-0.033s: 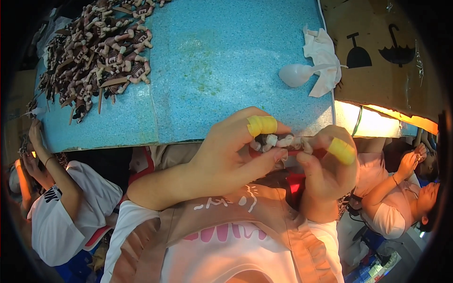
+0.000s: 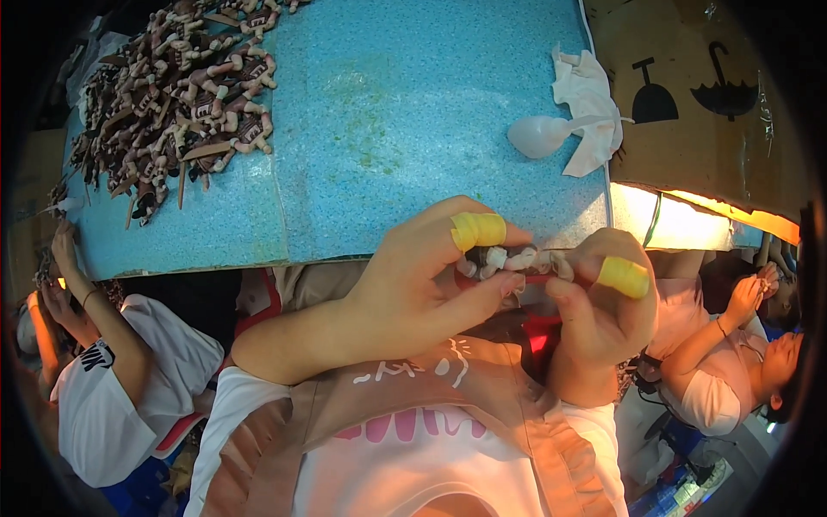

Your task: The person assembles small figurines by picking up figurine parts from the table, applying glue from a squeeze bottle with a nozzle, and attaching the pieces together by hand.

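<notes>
While the left hand (image 2: 418, 280) pinches one figurine (image 2: 521, 259), whether the right hand (image 2: 610, 297) grips it is unclear.

left hand (image 2: 412, 274) pinching, right hand (image 2: 605, 315) curled

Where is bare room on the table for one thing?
The table is bare between the figurines and the bottle, down to the near edge by the left hand. Crowded: far left, with figurines; right edge, with bottle and white scrap.
</notes>
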Demonstrator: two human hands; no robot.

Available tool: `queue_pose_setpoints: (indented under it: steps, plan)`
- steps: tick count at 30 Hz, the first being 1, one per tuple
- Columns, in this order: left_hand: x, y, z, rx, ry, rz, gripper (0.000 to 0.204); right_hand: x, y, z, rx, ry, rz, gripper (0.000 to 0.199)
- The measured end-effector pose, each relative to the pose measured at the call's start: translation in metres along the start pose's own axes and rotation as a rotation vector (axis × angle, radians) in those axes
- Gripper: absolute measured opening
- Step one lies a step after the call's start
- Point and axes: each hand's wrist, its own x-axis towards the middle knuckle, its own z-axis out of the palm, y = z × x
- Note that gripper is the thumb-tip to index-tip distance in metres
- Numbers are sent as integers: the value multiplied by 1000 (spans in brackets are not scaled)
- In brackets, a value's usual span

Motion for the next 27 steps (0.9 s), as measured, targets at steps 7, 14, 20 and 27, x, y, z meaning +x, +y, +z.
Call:
queue_pose_setpoints:
  steps: [7, 14, 20, 27]
  plan:
    - [2, 3, 4, 47, -18, -34, 34, 5, 1, -6, -230, -94, -246, 30]
    - [5, 4, 8, 63, -2, 34, 33, 0, 12, -11, -60, -53, -163, 30]
    - [5, 1, 5, 67, -32, 55, 33, 4, 5, -9, -198, -88, -267, 28]
    - [5, -2, 4, -118, -65, 36, 38, 0, 4, -7, -371, -60, -421, 30]
